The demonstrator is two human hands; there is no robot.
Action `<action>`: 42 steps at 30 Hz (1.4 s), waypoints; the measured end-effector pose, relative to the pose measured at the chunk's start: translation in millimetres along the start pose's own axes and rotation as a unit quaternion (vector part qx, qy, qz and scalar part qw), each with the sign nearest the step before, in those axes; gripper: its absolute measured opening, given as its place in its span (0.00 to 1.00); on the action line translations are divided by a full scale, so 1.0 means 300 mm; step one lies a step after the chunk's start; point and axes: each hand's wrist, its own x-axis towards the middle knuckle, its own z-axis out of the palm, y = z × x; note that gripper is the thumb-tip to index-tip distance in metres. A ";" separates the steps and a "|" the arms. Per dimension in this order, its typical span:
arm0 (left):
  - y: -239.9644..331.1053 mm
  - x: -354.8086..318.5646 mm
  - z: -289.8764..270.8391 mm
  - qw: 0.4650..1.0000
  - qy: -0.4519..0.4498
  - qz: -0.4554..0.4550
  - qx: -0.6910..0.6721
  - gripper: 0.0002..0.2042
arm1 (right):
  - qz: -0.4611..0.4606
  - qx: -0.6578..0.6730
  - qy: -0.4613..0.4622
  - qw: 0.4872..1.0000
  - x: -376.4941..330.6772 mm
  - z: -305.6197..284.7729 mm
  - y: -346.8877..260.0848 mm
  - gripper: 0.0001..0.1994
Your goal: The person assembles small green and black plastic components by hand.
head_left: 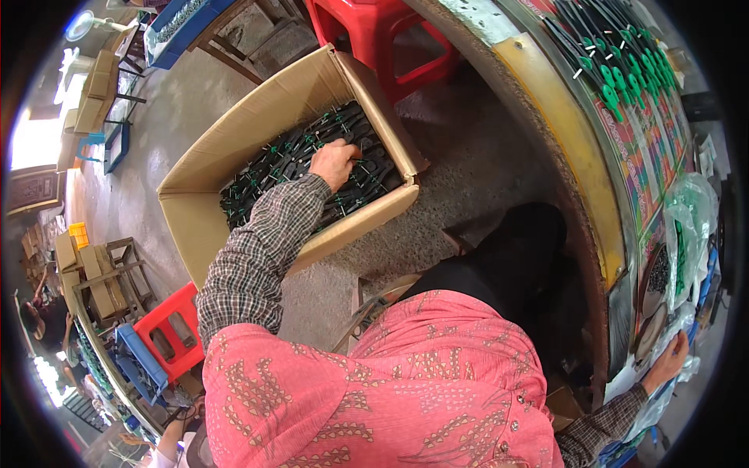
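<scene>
Two hands, far apart, and the left hand (334,165) is deep in the action, down inside an open brown cardboard box (183,238) that sits on the grey concrete floor (312,304)! It is in among a dense layer of flat black pieces with small green parts (269,168), which cover the inside of the box from wall to wall. Knuckles up, fingers curled downward, fingertips turned toward the box's right-hand wall; whether they pinch one of the pieces, you cannot tell from here. The brown-and-white checked sleeve (253,242) comes in over the near wall of the box, out from a pink patterned top (367,390)

Over to the far right now, and the right hand (665,364) is at the worktable with the worn yellow edge (558,148), fingers held close together beside crumpled clear plastic; a grip on it cannot be made out. Just above that hand lie a dark round dish of small dark bits (654,281) and a clear plastic bag (690,195) with green pieces showing through. Farther up the table, a row of long black pieces with green ends (624,74) lies side by side on a colourful printed sheet! And behind the box, a red plastic stool (363,35) stands close to its far corner
</scene>
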 end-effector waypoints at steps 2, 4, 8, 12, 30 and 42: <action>-0.006 -0.017 -0.006 1.000 0.006 0.005 -0.016 0.07 | 0.003 -0.013 0.007 1.000 -0.016 -0.033 -0.061 0.16; -0.006 -0.037 -0.004 0.999 0.012 0.011 -0.030 0.07 | 0.005 -0.025 0.014 1.000 -0.015 -0.048 -0.095 0.16; 0.006 -0.046 0.026 0.998 -0.004 0.023 -0.059 0.07 | -0.008 0.015 0.056 0.998 0.018 -0.069 -0.181 0.15; 0.047 -0.035 0.048 0.998 -0.031 -0.004 -0.054 0.10 | -0.029 -0.023 0.065 0.997 0.049 -0.080 -0.347 0.14; 0.155 0.022 0.097 1.000 -0.013 -0.026 -0.009 0.19 | -0.114 0.032 0.062 0.991 0.071 -0.010 -0.600 0.12; 0.184 -0.015 -0.151 0.939 0.185 -0.042 -0.288 0.09 | -0.105 0.079 0.100 0.986 -0.003 -0.035 -0.673 0.08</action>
